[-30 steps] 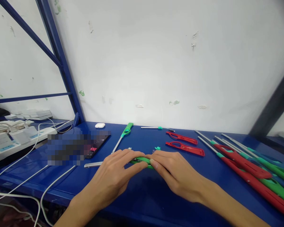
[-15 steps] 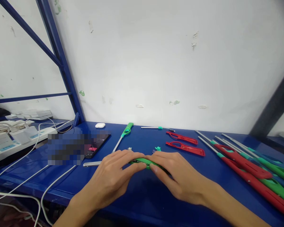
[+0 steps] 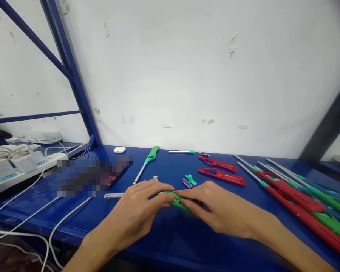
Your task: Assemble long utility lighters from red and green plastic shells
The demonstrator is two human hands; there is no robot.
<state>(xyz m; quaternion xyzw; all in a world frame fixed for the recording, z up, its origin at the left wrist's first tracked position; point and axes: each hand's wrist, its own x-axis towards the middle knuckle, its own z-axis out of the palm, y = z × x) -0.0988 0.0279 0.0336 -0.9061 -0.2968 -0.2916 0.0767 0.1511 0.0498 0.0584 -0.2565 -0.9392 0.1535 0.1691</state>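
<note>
One green handle [image 3: 183,206] lies in the middle of the scene, between the left hand [image 3: 138,204] and the right hand [image 3: 218,209], with both sets of fingertips on it. Its long axis runs mostly left to right, the right part slanting a little nearer; the right end disappears under the right hand. The left fingers are clamped on its left part, thumb on the near side and fingers over the far side, while the right thumb and forefinger pinch close together on its upper edge; what the other right fingers do is hidden. Neither hand is nearer, as both touch it. A metal rod [image 3: 113,195] sticks out left from behind the left hand, roughly in line with the handle; whether they join cannot be seen. Just beyond the fingers lie a teal piece [image 3: 190,180] and a small clear part [image 3: 187,184], so room on the far side is tight. Two red shells [image 3: 222,176] lie farther off to the right, and a row of long lighters [image 3: 294,215] borders the right side. On the near side, blue tabletop [image 3: 181,238] shows between the forearms, down to the near edge.
</note>
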